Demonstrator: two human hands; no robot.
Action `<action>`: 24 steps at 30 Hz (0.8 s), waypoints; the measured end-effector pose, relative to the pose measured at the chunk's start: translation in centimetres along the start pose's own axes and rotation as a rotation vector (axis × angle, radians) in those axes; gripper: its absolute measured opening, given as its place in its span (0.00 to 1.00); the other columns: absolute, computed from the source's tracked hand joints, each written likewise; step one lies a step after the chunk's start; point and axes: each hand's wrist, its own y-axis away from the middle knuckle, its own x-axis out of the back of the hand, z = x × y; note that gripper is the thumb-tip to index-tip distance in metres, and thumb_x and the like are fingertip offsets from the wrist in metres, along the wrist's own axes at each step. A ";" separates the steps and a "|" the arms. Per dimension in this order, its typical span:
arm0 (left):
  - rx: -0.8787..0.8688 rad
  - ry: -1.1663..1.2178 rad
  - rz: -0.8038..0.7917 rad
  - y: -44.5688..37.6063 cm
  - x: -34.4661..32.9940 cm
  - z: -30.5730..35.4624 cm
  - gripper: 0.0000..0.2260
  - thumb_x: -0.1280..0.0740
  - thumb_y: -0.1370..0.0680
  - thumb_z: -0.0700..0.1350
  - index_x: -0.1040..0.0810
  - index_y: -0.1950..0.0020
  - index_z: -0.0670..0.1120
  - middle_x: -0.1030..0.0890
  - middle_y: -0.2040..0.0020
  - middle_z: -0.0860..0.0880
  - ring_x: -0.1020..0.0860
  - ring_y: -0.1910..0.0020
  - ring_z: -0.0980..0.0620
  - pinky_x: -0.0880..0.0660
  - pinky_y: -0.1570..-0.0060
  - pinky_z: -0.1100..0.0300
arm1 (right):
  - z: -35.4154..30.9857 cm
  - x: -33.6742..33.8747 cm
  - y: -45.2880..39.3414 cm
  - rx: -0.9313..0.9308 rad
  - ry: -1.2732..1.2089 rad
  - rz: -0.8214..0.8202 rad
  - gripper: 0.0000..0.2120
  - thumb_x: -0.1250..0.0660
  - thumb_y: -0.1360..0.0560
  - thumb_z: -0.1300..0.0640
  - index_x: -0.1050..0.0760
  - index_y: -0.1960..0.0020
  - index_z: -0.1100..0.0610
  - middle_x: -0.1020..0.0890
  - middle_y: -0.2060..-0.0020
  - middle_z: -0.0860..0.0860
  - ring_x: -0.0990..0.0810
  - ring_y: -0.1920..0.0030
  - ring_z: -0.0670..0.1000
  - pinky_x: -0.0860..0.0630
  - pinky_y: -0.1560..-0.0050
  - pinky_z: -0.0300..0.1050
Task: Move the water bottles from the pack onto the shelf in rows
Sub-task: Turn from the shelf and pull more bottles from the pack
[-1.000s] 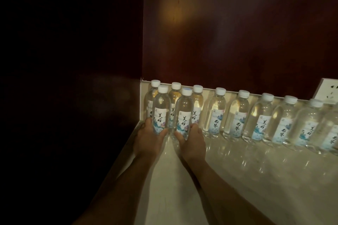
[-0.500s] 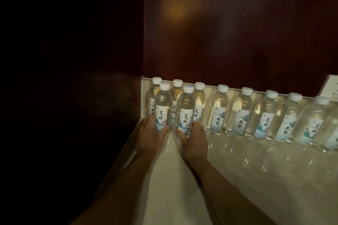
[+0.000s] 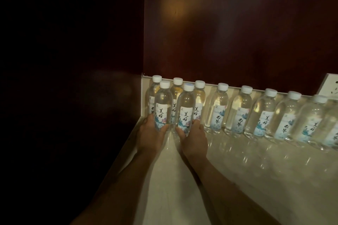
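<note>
1. Left hand (image 3: 150, 134) wrapped round the lower part of the left front bottle (image 3: 163, 105), thumb and fingers curled over its label.
2. Right hand (image 3: 194, 138) gripping the base of the right front bottle (image 3: 185, 108) in the same manner.
3. Both held bottles upright, white-capped, side by side and close together, near the left end of the pale shelf (image 3: 182, 188).
4. Standing just in front of the back row (image 3: 239, 109), a line of upright bottles set against the low pale ledge (image 3: 236, 88) at the rear and running off toward the right edge.
5. Three back-row bottles partly hidden behind the two held ones.
6. Whether the held bottles' bases touch the shelf: cannot tell, hidden by the hands.
7. Dark reddish wall panel (image 3: 237, 33) above the ledge, with a dim warm reflection on it.
8. Dark side panel (image 3: 73, 78) closing the left corner.
9. White wall plate (image 3: 329, 85) at the far right, partly cut off.
10. Pack out of view.
</note>
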 end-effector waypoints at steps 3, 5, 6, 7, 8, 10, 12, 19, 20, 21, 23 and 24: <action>0.007 -0.003 0.004 0.1 0.1 0.1 0.25 0.26 0.24 0.50 0.27 0.31 0.43 0.20 0.36 0.43 0.21 0.37 0.45 0.22 0.41 0.48 | 0.0 -0.1 0.1 -0.007 0.019 0.008 0.24 0.31 0.23 0.46 0.32 0.34 0.59 0.23 0.40 0.57 0.23 0.41 0.58 0.26 0.47 0.51; 0.017 0.001 0.010 0.2 0.1 0.2 0.25 0.26 0.25 0.51 0.27 0.31 0.43 0.20 0.36 0.44 0.21 0.37 0.45 0.21 0.42 0.48 | 0.0 -0.1 0.0 -0.003 0.020 0.006 0.24 0.32 0.23 0.46 0.33 0.34 0.59 0.24 0.40 0.56 0.23 0.41 0.58 0.26 0.47 0.51; 0.019 -0.002 0.015 0.2 0.2 0.2 0.25 0.26 0.25 0.51 0.27 0.31 0.43 0.20 0.36 0.43 0.21 0.38 0.44 0.21 0.42 0.48 | 0.0 -0.1 0.1 -0.001 0.020 0.006 0.24 0.32 0.23 0.46 0.33 0.34 0.59 0.24 0.40 0.56 0.23 0.41 0.58 0.26 0.47 0.51; 0.020 -0.006 0.019 0.2 0.2 0.3 0.25 0.26 0.25 0.51 0.27 0.31 0.44 0.20 0.36 0.43 0.21 0.38 0.44 0.21 0.43 0.48 | 0.0 -0.2 0.0 -0.001 0.020 0.008 0.24 0.32 0.23 0.46 0.32 0.34 0.59 0.24 0.40 0.56 0.23 0.41 0.58 0.26 0.47 0.51; 0.022 -0.008 0.019 0.2 0.2 0.3 0.25 0.26 0.25 0.51 0.27 0.32 0.44 0.20 0.36 0.43 0.21 0.38 0.44 0.21 0.43 0.48 | 0.1 -0.2 0.1 0.000 0.023 0.009 0.24 0.32 0.23 0.46 0.32 0.35 0.59 0.24 0.41 0.56 0.23 0.41 0.58 0.26 0.48 0.50; 0.025 -0.006 0.014 0.2 0.2 0.3 0.25 0.25 0.25 0.52 0.27 0.32 0.44 0.20 0.36 0.43 0.21 0.38 0.44 0.21 0.44 0.48 | 0.1 -0.2 0.1 -0.001 0.028 0.009 0.24 0.32 0.23 0.46 0.32 0.35 0.59 0.23 0.41 0.56 0.22 0.42 0.58 0.26 0.49 0.50; 0.027 0.002 0.007 0.2 0.3 0.3 0.26 0.25 0.25 0.51 0.27 0.31 0.44 0.20 0.36 0.44 0.21 0.38 0.44 0.20 0.43 0.47 | 0.1 -0.2 0.1 -0.002 0.019 0.013 0.23 0.31 0.23 0.46 0.32 0.36 0.59 0.23 0.41 0.56 0.22 0.42 0.57 0.27 0.49 0.49; 0.017 0.020 0.001 0.3 0.4 0.3 0.25 0.25 0.25 0.50 0.27 0.32 0.43 0.20 0.37 0.43 0.21 0.38 0.44 0.21 0.43 0.47 | 0.1 -0.4 0.1 0.030 0.066 0.012 0.20 0.33 0.22 0.46 0.32 0.39 0.58 0.24 0.43 0.56 0.22 0.45 0.58 0.25 0.50 0.51; 0.016 0.025 0.003 0.3 0.4 0.3 0.25 0.25 0.25 0.50 0.27 0.32 0.43 0.20 0.37 0.43 0.21 0.38 0.44 0.21 0.43 0.48 | 0.1 -0.4 0.1 0.031 0.058 0.015 0.19 0.32 0.22 0.47 0.31 0.40 0.58 0.24 0.43 0.56 0.22 0.46 0.57 0.25 0.50 0.51; 0.016 0.029 0.003 0.3 0.4 0.3 0.25 0.25 0.25 0.50 0.27 0.31 0.43 0.20 0.36 0.43 0.21 0.38 0.44 0.20 0.43 0.47 | 0.1 -0.4 0.1 0.032 0.052 0.019 0.19 0.32 0.22 0.47 0.32 0.40 0.58 0.24 0.44 0.56 0.22 0.46 0.57 0.25 0.51 0.51; 0.021 0.035 0.000 0.4 0.4 0.4 0.27 0.25 0.25 0.50 0.28 0.30 0.44 0.21 0.35 0.44 0.21 0.37 0.44 0.21 0.42 0.47 | 0.2 -0.4 0.1 0.028 0.048 0.020 0.19 0.32 0.22 0.47 0.32 0.40 0.58 0.23 0.43 0.56 0.22 0.45 0.58 0.25 0.50 0.51; 0.025 0.040 -0.003 0.4 0.5 0.4 0.27 0.25 0.25 0.51 0.28 0.29 0.45 0.21 0.35 0.44 0.22 0.37 0.45 0.21 0.42 0.47 | 0.2 -0.4 0.2 0.025 0.049 0.019 0.19 0.32 0.22 0.47 0.32 0.40 0.58 0.23 0.43 0.56 0.22 0.45 0.58 0.25 0.50 0.51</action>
